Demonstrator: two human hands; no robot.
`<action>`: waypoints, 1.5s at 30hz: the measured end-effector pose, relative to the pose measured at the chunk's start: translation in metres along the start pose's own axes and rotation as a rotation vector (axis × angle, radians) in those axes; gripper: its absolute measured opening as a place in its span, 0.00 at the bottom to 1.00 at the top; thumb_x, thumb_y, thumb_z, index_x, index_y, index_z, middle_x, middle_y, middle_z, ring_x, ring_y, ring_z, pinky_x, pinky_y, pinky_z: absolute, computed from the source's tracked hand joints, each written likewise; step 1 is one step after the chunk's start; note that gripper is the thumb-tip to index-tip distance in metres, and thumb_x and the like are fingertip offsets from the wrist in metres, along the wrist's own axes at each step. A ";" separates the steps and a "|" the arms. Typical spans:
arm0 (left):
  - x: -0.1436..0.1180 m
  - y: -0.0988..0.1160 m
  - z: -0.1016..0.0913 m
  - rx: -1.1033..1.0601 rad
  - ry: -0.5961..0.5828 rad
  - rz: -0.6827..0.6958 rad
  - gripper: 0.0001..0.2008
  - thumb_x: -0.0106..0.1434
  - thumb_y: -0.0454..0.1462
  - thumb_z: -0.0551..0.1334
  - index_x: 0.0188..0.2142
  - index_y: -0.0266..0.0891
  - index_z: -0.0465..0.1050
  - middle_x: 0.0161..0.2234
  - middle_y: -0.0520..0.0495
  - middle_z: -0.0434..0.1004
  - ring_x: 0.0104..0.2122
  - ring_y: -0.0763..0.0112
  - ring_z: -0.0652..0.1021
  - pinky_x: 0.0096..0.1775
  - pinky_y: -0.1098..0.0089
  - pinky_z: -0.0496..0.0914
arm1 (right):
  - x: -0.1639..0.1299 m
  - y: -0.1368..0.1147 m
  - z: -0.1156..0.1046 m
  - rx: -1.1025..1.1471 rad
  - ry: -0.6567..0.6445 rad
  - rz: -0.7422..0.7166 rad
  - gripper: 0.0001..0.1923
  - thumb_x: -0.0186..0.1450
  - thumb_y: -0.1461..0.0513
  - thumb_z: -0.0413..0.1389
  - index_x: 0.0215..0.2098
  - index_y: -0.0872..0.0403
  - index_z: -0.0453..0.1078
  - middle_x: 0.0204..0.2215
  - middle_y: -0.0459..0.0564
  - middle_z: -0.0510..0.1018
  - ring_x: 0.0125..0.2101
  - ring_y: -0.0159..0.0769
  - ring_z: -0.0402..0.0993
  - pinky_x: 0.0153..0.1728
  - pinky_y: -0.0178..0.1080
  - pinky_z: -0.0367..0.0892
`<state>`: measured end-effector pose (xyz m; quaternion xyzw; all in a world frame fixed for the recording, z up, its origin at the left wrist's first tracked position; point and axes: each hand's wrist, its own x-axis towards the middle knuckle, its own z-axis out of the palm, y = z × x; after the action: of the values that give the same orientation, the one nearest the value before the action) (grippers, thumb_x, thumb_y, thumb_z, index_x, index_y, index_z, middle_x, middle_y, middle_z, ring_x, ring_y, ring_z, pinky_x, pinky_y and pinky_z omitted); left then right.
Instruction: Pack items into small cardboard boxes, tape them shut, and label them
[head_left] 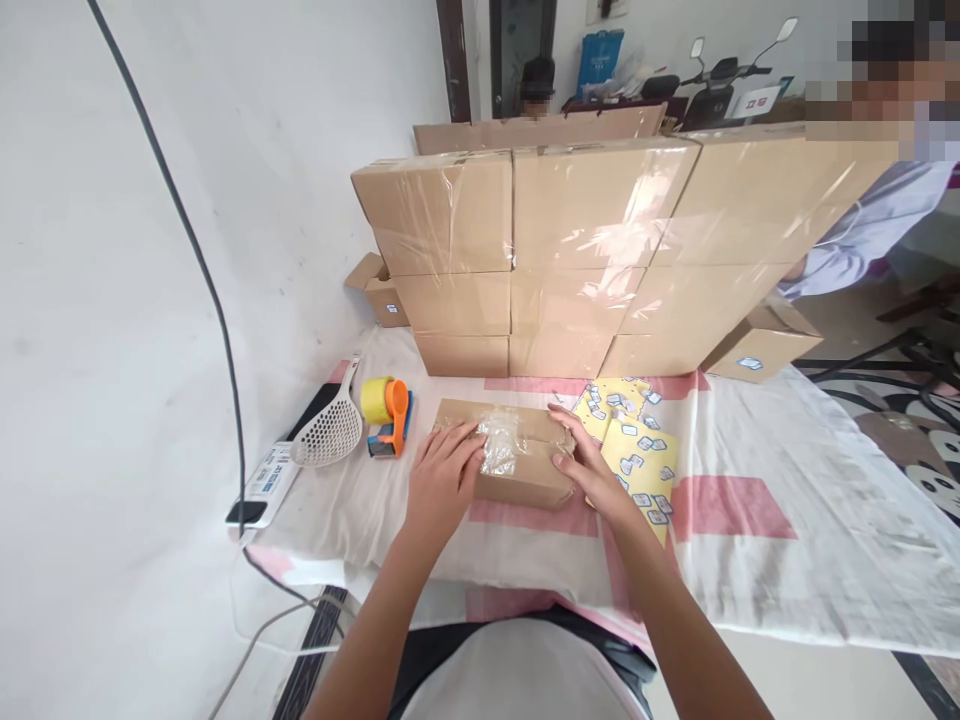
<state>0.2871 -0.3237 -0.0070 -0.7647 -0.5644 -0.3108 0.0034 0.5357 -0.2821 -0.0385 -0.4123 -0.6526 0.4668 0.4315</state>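
Note:
A small brown cardboard box (529,425) lies on the cloth-covered table in front of me, with shiny clear tape across its top. My left hand (448,462) rests flat on the box's left part, fingers stretched over the top. At the right end, my right hand (589,465) grips the box, its fingers at the far corner and the thumb nearer me. Left of the box stands an orange and blue tape dispenser (397,415) beside a yellow tape roll (375,400). Yellow sticker sheets (641,465) with small labels lie by my right hand, partly covered by it.
Stacked, taped cartons (570,215) form a wall at the table's back. A white slotted skimmer (330,432) and a power strip (270,480) lie left. Labelled boxes (765,340) stand behind at both sides. A black cable (202,250) hangs along the wall. Another person's sleeve (877,225) is at right.

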 end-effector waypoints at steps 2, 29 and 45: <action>-0.011 -0.004 0.001 0.012 -0.013 0.044 0.16 0.70 0.43 0.60 0.54 0.47 0.74 0.62 0.47 0.74 0.63 0.55 0.70 0.64 0.49 0.62 | -0.003 -0.001 0.005 0.019 0.031 0.066 0.32 0.65 0.55 0.57 0.66 0.39 0.58 0.69 0.46 0.57 0.69 0.47 0.53 0.68 0.53 0.52; 0.005 -0.118 -0.006 -0.174 0.267 -0.961 0.36 0.54 0.44 0.72 0.58 0.38 0.62 0.56 0.32 0.73 0.57 0.46 0.75 0.54 0.52 0.70 | -0.097 0.005 0.051 -0.360 0.564 -0.414 0.35 0.64 0.60 0.57 0.68 0.44 0.57 0.60 0.60 0.65 0.62 0.59 0.61 0.59 0.69 0.59; -0.113 -0.064 -0.003 -0.503 0.670 -0.947 0.44 0.53 0.42 0.71 0.65 0.40 0.54 0.33 0.56 0.67 0.34 0.73 0.75 0.42 0.69 0.74 | -0.028 -0.051 0.183 0.407 -0.311 -0.309 0.14 0.68 0.61 0.53 0.52 0.50 0.70 0.52 0.55 0.76 0.54 0.42 0.73 0.58 0.47 0.67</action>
<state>0.2109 -0.3989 -0.0804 -0.2704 -0.7197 -0.6244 -0.1380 0.3630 -0.3667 -0.0291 -0.1364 -0.6590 0.5743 0.4661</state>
